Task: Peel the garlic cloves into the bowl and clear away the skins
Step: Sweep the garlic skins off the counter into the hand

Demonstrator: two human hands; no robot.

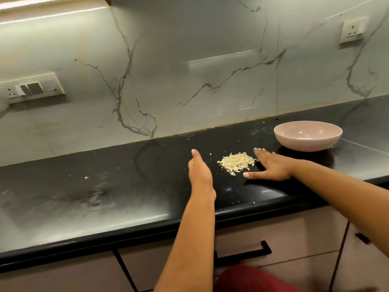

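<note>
Skins (236, 162) lie heaped on the worktop (126, 186); left hand (200, 172) and right hand (271, 166), fingers straight, holding nothing, flank them; next, scoop them up

skins (236, 163) between hands, bowl (307, 135) perhaps behind-right

Garlic skins (236, 162): pale, papery flakes in a small loose heap on the black counter. Pink bowl (307, 135) upright, near, to the heap's right.
</note>
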